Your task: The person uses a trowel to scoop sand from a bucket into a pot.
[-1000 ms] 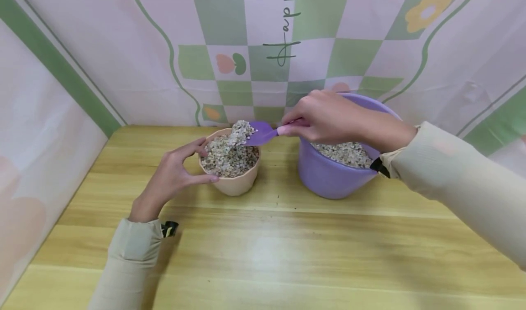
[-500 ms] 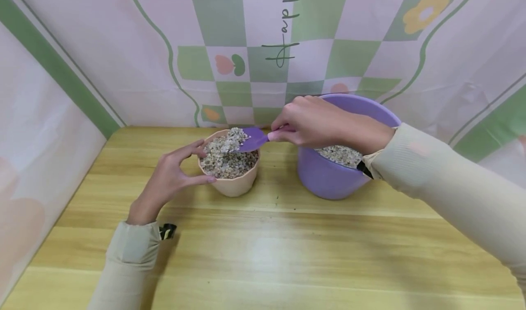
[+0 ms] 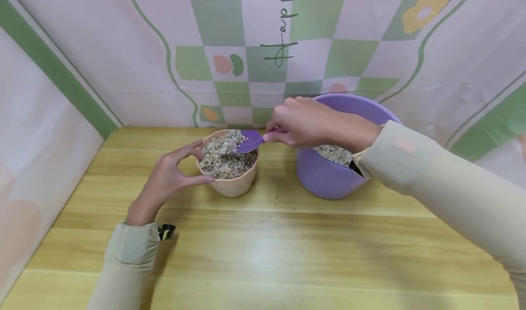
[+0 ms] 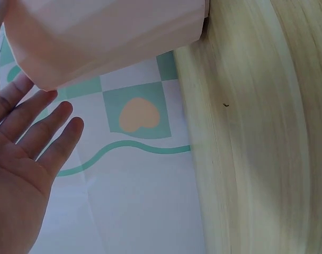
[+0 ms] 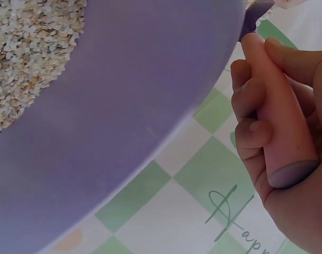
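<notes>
A small peach flower pot [image 3: 234,187] filled with pale gravel [image 3: 230,167] stands on the table in the head view. My left hand [image 3: 170,175] holds its rim from the left, thumb at the front and fingers at the back; in the left wrist view several fingers spread beside the pot [image 4: 108,37]. My right hand [image 3: 302,123] grips the pink handle [image 5: 283,111] of a purple hand trowel [image 3: 251,141]. The trowel's blade lies low over the pot, with gravel heaped at its tip. The right forearm passes over a purple bucket [image 3: 324,182].
Inside the bucket there is more gravel [image 5: 28,58]. Behind both containers hangs a checked cloth [image 3: 271,63], close to the back edge of the wooden table [image 3: 263,255]. A few dark specks lie between and in front of the containers.
The right hand has moved left and slightly down, bringing the trowel's blade lower over the pot. Its gravel now meets the pot's contents. The left hand keeps its hold on the rim.
</notes>
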The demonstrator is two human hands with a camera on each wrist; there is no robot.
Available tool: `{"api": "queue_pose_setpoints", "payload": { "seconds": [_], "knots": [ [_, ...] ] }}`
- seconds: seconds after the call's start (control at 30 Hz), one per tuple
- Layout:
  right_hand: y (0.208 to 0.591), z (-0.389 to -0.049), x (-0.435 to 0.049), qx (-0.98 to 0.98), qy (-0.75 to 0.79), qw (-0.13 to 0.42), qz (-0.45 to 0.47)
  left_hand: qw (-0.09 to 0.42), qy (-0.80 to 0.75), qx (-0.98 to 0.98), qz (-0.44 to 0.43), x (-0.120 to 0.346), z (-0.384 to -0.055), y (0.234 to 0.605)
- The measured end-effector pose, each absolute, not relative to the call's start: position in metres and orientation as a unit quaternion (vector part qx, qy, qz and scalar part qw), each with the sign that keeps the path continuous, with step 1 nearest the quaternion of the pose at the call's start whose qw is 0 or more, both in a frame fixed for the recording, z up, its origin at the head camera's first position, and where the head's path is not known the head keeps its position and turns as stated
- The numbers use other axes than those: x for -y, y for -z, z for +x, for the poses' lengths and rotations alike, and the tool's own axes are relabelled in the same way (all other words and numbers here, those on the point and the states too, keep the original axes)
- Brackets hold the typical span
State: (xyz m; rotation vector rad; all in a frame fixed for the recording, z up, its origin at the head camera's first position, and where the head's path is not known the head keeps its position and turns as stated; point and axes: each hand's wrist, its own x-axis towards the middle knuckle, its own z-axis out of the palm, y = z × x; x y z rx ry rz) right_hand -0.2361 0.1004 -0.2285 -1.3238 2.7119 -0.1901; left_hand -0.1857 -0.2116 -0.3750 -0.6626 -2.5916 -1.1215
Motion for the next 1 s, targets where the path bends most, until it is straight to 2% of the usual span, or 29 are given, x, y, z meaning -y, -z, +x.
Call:
{"api": "queue_pose_setpoints", "payload": {
  "seconds": [0.5, 1.0],
  "knots": [
    [0.221, -0.237, -0.091, -0.906, 0.024, 0.068, -0.417, 0.122, 0.374, 0.892, -0.224, 0.211, -0.187, 0.374],
    [0.212, -0.234, -0.081, -0.898, -0.041, 0.029, -0.437, 0.122, 0.37, 0.893, -0.226, 0.212, -0.187, 0.371]
  ]
}}
